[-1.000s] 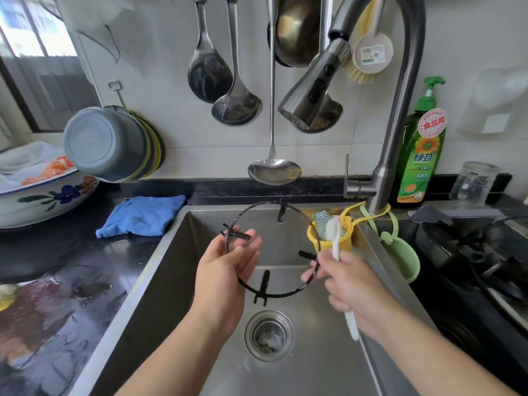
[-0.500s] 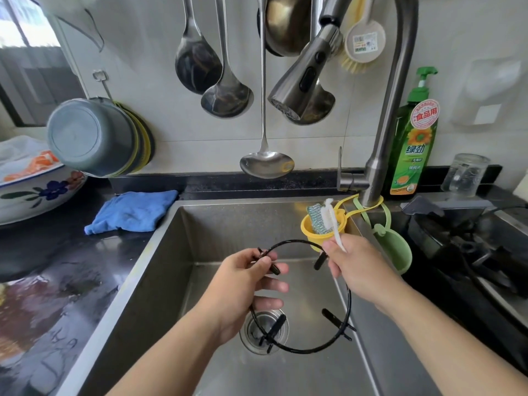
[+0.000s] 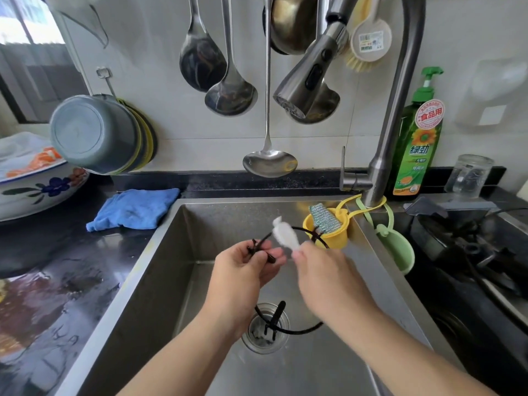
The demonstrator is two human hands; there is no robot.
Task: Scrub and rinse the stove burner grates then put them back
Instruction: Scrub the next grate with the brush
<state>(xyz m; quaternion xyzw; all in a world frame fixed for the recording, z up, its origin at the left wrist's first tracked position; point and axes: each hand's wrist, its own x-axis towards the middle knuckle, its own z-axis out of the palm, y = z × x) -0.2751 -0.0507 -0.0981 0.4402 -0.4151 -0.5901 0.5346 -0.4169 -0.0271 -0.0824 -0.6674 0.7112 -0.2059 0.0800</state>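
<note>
The grate (image 3: 288,327), a thin black wire ring with short prongs, has been turned from half a second ago so its far left arc now sits in the left hand (image 3: 245,270), whose fingers pinch it at a prong, over the sink (image 3: 200,224). The near arc hangs above the drain (image 3: 264,334). The right hand (image 3: 325,272) grips the white brush (image 3: 284,234), its blurred head now brought against the ring beside that pinch, which suggests scrubbing is underway, with no water running.

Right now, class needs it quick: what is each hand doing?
Left hand: closed, pinching the black burner grate over the sink.
Right hand: closed, gripping the white brush.
</note>
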